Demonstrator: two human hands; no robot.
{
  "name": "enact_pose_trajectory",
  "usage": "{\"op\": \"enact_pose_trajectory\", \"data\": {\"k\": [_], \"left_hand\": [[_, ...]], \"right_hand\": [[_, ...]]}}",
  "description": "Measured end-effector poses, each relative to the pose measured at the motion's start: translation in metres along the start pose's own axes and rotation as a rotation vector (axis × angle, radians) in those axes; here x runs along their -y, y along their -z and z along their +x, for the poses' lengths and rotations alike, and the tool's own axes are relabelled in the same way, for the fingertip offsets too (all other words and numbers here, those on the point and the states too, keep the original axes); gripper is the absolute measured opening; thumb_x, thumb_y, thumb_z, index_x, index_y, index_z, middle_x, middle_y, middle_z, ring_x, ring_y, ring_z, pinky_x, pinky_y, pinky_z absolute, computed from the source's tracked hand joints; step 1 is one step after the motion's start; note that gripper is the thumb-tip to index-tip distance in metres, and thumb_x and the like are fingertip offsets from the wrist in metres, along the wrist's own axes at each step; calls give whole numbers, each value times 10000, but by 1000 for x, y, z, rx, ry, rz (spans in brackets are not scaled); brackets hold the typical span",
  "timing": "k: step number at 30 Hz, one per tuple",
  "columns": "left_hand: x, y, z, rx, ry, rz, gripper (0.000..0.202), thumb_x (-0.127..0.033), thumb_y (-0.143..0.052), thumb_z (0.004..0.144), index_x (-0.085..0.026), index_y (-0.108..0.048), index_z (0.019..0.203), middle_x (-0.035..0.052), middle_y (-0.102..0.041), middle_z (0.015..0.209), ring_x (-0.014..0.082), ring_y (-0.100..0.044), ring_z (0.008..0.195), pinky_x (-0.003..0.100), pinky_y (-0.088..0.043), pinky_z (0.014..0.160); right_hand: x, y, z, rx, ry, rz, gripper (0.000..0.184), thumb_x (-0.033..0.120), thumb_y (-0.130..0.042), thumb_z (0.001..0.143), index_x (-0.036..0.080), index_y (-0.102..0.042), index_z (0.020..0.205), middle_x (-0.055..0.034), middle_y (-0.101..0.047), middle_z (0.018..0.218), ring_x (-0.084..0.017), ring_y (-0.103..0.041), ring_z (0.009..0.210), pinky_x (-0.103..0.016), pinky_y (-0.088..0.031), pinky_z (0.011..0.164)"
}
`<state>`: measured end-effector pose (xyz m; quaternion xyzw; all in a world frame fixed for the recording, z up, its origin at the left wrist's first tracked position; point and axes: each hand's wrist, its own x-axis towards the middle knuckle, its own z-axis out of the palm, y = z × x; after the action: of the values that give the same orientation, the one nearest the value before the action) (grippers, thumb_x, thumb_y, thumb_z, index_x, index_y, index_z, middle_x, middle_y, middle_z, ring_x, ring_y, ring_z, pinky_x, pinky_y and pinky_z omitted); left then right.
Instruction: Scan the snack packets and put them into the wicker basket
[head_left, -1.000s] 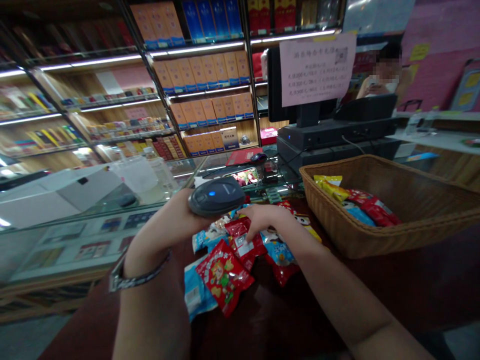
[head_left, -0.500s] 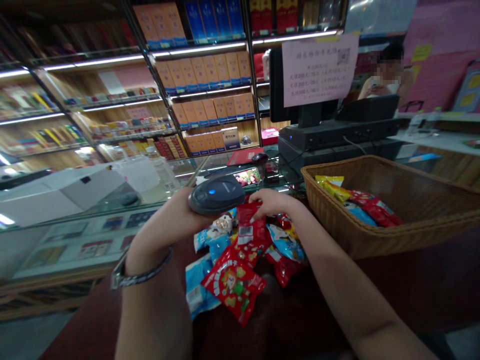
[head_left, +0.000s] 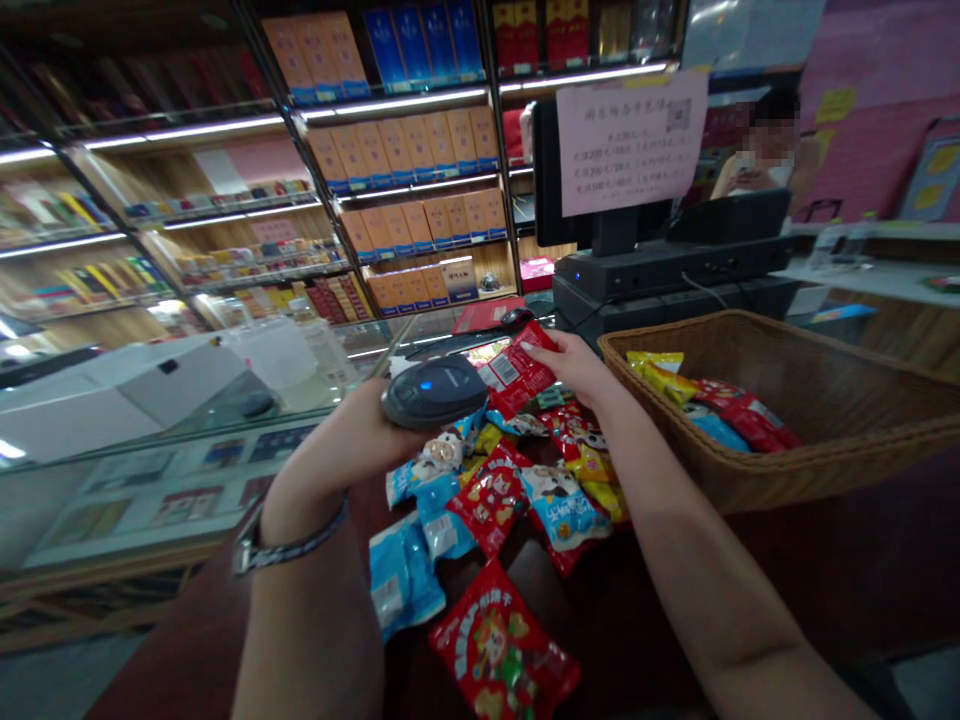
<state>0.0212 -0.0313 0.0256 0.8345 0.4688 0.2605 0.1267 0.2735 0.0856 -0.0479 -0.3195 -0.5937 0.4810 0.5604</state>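
Observation:
My left hand (head_left: 373, 418) grips a dark handheld barcode scanner (head_left: 435, 388) with a small blue light on top; the scanner's head hides most of the fingers. Pinched in my right hand (head_left: 574, 362) is a red snack packet (head_left: 520, 368), its barcode label facing up, close to the right of the scanner. Below both hands lies a loose pile of packets on the dark red counter. Among them are a blue packet (head_left: 405, 575), a blue-and-white packet (head_left: 561, 505), a red packet (head_left: 491, 495) and, nearest me, another red packet (head_left: 504, 645).
A wicker basket (head_left: 712, 480) with several packets stands at the right. Behind it are a monitor (head_left: 546, 180) bearing a paper sign and a person (head_left: 765, 165). White boxes (head_left: 112, 385) sit on the glass counter at the left, and a phone (head_left: 487, 352) lies behind the scanner.
My right hand has lifted the red packet up and away from the pile, beside the scanner. The nearest red packet has slid toward me. My left hand stays almost still.

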Motion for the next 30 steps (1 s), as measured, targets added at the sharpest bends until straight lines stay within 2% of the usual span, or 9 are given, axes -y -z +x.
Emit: {"op": "enact_pose_trajectory", "data": {"k": [4, 8, 10, 14, 20, 23, 27, 30], "left_hand": [[3, -1, 0, 11, 60, -14, 378, -298, -724, 748, -153, -713, 1097, 35, -762, 804, 188, -659, 755, 316, -559, 749], [4, 0, 1, 64, 48, -56, 373, -276, -739, 718, -173, -717, 1075, 45, -771, 958, 190, -668, 824, 315, -560, 790], [4, 0, 1, 89, 55, -68, 360, -279, -738, 716, -166, -721, 1057, 46, -771, 920, 178, -662, 766, 299, -561, 741], [5, 1, 0, 89, 77, -53, 346, -277, -706, 740, -142, -720, 1058, 24, -738, 712, 148, -612, 608, 273, -539, 640], [7, 2, -2, 58, 62, -41, 367, -262, -713, 727, -151, -712, 1077, 35, -755, 791, 157, -629, 682, 285, -546, 698], [6, 3, -2, 52, 72, -34, 342, -256, -715, 719, -158, -718, 1047, 46, -762, 849, 172, -644, 729, 298, -552, 722], [5, 3, -3, 60, 72, -26, 320, -283, -712, 747, -168, -721, 1045, 57, -768, 899, 182, -655, 752, 301, -555, 718], [5, 2, -3, 58, 56, -20, 350, -303, -724, 746, -177, -720, 1073, 43, -768, 853, 177, -651, 728, 299, -558, 711]], "right_hand": [[-6, 2, 5, -43, 55, -82, 388, 487, -696, 765, 161, -710, 975, -23, -707, 767, -155, -627, 659, -276, -505, 641], [-7, 5, 5, -76, 100, -150, 373, 501, -663, 784, 160, -708, 928, -25, -692, 735, -160, -603, 629, -261, -459, 578], [-6, 7, 5, -112, 144, -197, 363, 498, -650, 792, 159, -710, 907, -30, -697, 745, -170, -606, 653, -261, -448, 582], [-5, 10, 5, -152, 188, -255, 378, 505, -634, 796, 160, -717, 925, -29, -705, 765, -179, -615, 686, -264, -457, 609], [0, 13, 7, -198, 193, -283, 368, 476, -582, 828, 158, -726, 945, -40, -718, 798, -192, -634, 701, -295, -494, 654], [16, 19, 0, -362, 273, -478, 362, 380, -495, 880, 145, -732, 1021, -87, -731, 931, -234, -659, 861, -352, -509, 810], [38, 36, -14, -764, 341, -878, 423, 251, -390, 907, 115, -679, 1184, -182, -668, 1145, -295, -605, 1093, -468, -434, 992], [40, 49, -19, -1064, 315, -1038, 453, 236, -337, 922, 127, -618, 1261, -213, -618, 1190, -335, -549, 1165, -635, -331, 1039]]}}
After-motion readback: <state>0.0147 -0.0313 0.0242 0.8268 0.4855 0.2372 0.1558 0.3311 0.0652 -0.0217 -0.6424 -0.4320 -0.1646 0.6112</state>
